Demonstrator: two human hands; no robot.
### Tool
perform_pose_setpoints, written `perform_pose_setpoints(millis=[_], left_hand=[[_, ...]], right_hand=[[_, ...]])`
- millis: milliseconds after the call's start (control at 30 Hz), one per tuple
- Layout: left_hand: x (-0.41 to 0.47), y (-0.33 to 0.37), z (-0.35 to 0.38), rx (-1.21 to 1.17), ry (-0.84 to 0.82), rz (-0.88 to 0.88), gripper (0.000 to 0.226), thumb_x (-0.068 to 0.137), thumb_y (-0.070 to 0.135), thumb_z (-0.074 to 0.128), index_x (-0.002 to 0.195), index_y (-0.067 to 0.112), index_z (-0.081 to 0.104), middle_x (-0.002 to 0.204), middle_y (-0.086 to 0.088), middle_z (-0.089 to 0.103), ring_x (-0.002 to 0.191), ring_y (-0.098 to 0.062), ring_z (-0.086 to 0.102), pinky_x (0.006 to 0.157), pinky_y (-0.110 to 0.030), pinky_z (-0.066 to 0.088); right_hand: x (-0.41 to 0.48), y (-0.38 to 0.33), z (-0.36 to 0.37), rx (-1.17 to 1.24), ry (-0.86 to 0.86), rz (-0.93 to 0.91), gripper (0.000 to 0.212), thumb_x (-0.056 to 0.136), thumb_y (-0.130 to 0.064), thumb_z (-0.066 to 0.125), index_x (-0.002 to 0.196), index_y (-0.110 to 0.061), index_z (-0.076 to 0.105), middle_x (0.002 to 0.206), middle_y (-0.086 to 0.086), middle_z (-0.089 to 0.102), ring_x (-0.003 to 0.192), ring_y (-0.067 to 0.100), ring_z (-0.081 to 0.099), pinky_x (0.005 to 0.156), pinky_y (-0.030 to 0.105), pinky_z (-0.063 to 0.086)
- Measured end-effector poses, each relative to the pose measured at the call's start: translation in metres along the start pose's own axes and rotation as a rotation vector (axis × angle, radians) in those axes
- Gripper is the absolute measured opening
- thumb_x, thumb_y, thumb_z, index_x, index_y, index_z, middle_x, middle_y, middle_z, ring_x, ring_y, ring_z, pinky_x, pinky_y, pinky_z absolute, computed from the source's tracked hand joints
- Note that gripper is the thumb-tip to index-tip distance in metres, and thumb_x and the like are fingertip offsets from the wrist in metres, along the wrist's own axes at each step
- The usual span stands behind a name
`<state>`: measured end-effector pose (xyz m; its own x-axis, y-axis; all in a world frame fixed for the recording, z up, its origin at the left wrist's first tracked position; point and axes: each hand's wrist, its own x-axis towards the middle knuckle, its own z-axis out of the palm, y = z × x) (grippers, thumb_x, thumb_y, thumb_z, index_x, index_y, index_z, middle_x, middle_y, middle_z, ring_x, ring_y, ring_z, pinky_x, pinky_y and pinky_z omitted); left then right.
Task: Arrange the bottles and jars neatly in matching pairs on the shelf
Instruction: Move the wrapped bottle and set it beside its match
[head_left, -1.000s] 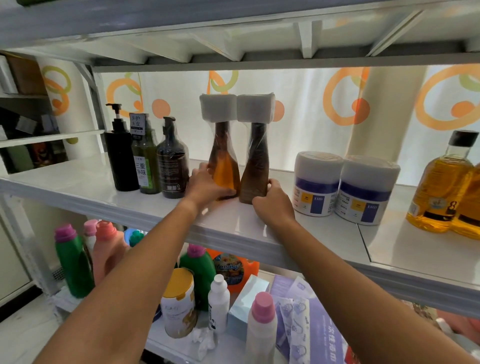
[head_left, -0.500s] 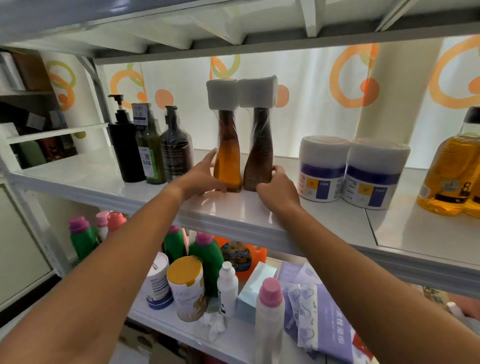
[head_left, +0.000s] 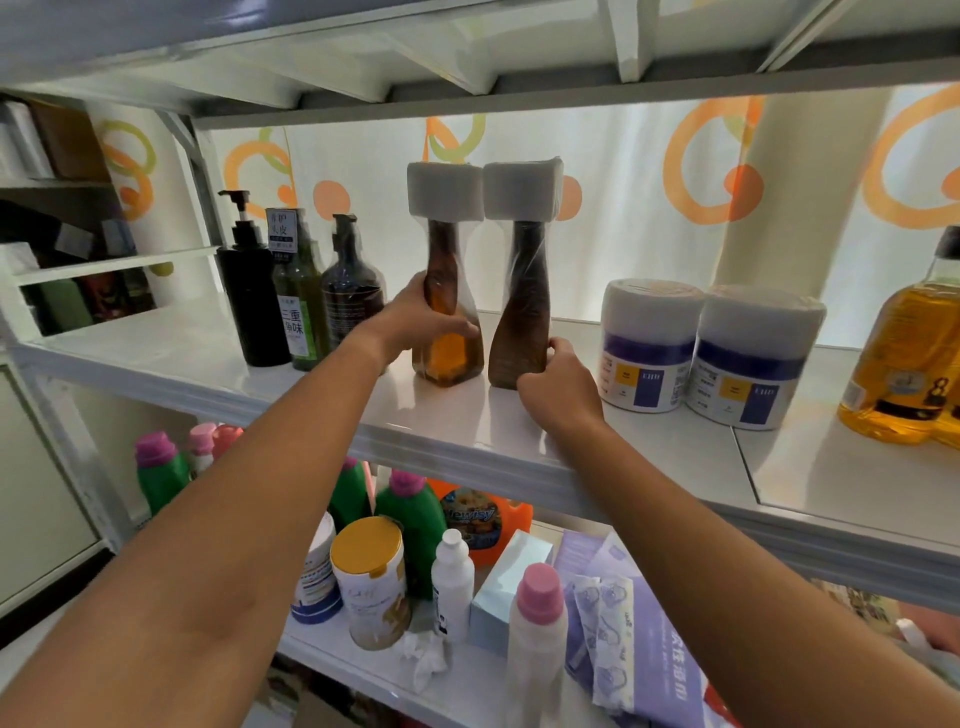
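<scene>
Backdrop: white curtain (head_left: 623, 208) printed with orange and green rings, hanging at the far side. Lower level, near: crumpled white tissue (head_left: 423, 657) at the front edge; pale blue rectangular tissue box (head_left: 501, 592) just right of it; purple plastic packet of face masks (head_left: 639, 639) further right, lying flat. Far left: dark side unit (head_left: 57, 218), contents blurred.

shelf (head_left: 467, 421): I see a white, smooth, glossy top; it reflects the bottles.
amber bottle (head_left: 448, 332): clear plastic film around it, shiny; white foam-like cap.
brown bottle (head_left: 522, 322): the same crinkled film, darker content.
two jars (head_left: 711, 353): white, matt-looking, printed labels.
black pump bottle (head_left: 253, 301): matt plastic, I think.
curtain (head_left: 649, 171): thin cloth, printed.
</scene>
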<state>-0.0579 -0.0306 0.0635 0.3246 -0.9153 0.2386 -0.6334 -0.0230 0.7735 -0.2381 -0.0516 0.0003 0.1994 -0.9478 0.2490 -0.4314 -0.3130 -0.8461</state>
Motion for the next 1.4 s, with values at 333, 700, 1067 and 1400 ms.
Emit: perform_pose_setpoints(millis=[333, 700, 1067, 1400], left_hand=[[-0.016, -0.001, -0.005, 0.119, -0.080, -0.035, 0.089, 0.076, 0.035, 0.080, 0.147, 0.019, 0.030, 0.141, -0.006, 0.048, 0.126, -0.030, 0.049, 0.083, -0.033, 0.050], [-0.020, -0.037, 0.005, -0.143, -0.167, -0.140, 0.086, 0.083, 0.019, 0.075, 0.152, 0.029, 0.024, 0.139, -0.009, 0.053, 0.113, -0.022, 0.056, 0.075, -0.026, 0.049], [-0.009, -0.035, 0.012, -0.450, -0.129, -0.139, 0.071, 0.088, 0.047, 0.058, 0.150, 0.035, 0.026, 0.151, -0.002, 0.037, 0.138, -0.032, 0.032, 0.111, -0.050, 0.032], [-0.007, -0.025, 0.030, -0.297, 0.248, -0.010, 0.074, 0.079, 0.045, 0.075, 0.139, 0.016, 0.043, 0.123, -0.001, 0.053, 0.114, -0.021, 0.052, 0.083, -0.031, 0.046]], right_hand=[[-0.003, -0.003, -0.003, -0.013, -0.008, -0.004, 0.062, 0.086, -0.010, 0.055, 0.143, -0.017, 0.034, 0.134, 0.007, 0.054, 0.115, 0.027, 0.055, 0.091, 0.041, 0.053], [-0.004, -0.004, -0.003, -0.026, 0.003, -0.004, 0.060, 0.088, -0.006, 0.053, 0.144, -0.016, 0.033, 0.138, 0.008, 0.051, 0.119, 0.028, 0.053, 0.093, 0.040, 0.052], [-0.003, -0.003, -0.001, -0.014, 0.013, 0.005, 0.062, 0.086, -0.005, 0.052, 0.144, -0.017, 0.033, 0.137, 0.008, 0.052, 0.119, 0.028, 0.053, 0.093, 0.042, 0.052], [-0.003, -0.002, 0.000, 0.012, 0.026, 0.000, 0.061, 0.088, -0.006, 0.053, 0.144, -0.019, 0.034, 0.138, 0.006, 0.052, 0.120, 0.028, 0.053, 0.091, 0.039, 0.053]])
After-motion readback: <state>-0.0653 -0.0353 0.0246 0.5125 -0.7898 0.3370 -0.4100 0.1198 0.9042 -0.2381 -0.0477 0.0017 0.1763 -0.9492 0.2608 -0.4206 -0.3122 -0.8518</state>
